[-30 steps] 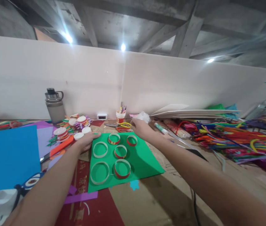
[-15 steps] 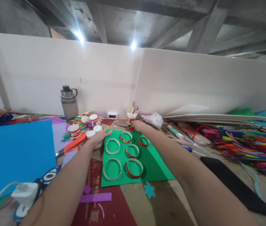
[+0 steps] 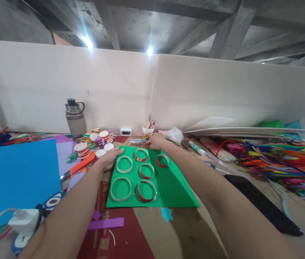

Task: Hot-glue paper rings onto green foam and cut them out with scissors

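My left hand [image 3: 109, 159] pinches the far left corner of a green sheet [image 3: 168, 192], fingers over its edge. Several short rings stand on the sheet, some pale, others red outside, such as the near red ring [image 3: 138, 194]. Beyond the sheet my right hand [image 3: 158, 141] reaches forward, a finger stretched toward a cup [image 3: 144, 130] of pencils. Just left of its fingertips lie scissors [image 3: 138, 140] with red handles; whether the fingers touch them is hard to see. My right forearm passes over the sheet's right side.
On the left are a blue sheet [image 3: 17, 172], a water bottle [image 3: 75, 120], an orange cutter [image 3: 83, 163] and decorated white-topped pieces [image 3: 81, 148]. A black phone [image 3: 261, 203], glue stick [image 3: 197, 148] and colourful pipe cleaners [image 3: 282, 162] lie right. A plug [image 3: 24, 221] sits near front left.
The view has shifted slightly. The green sheet's near edge has swung a little and its right part looks more bowed. My right hand's finger now stretches closer to the cup.
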Demonstrator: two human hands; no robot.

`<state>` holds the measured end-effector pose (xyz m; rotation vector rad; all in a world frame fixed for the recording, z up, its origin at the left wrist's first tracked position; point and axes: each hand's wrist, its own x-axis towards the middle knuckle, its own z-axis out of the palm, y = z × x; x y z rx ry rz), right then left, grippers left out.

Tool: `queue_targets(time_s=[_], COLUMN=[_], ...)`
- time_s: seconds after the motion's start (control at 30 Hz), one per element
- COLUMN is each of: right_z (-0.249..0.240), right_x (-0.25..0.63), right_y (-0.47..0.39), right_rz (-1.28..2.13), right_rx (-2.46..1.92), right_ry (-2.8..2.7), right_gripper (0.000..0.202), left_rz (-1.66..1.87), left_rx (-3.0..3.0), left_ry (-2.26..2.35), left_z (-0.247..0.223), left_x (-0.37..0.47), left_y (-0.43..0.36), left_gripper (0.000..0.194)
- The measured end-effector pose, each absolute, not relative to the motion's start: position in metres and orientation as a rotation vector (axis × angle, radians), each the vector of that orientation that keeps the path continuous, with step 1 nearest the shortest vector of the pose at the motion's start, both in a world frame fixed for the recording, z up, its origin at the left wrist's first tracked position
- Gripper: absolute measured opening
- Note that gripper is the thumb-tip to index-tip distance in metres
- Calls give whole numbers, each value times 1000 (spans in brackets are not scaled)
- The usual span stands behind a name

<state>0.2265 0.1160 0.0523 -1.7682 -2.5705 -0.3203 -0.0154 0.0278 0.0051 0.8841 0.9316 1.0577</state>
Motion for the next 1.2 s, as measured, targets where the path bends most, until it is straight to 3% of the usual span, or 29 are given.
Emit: queue_targets(time_s=[0.17,0.37,0.9,1.2], right_z=[61,77,85,103], right_x=[236,251,265,289], right_y=[99,72,94,88], right_rz=[-471,-454,-163,-286], right_rx=[-1775,-1712,-1634,-1427], right_ry=[-2452,-2370,-2004,-1647], right_gripper=[39,57,31,52], left_rz=[1062,1054,1082,1264], left_rx=[862,855,877,896], left_ry=[924,900,903,932], left_z=[6,0,3,7], left_x=[-16,-20,-19,-24], left_y=[29,34,30,36], left_gripper=[17,17,17,22])
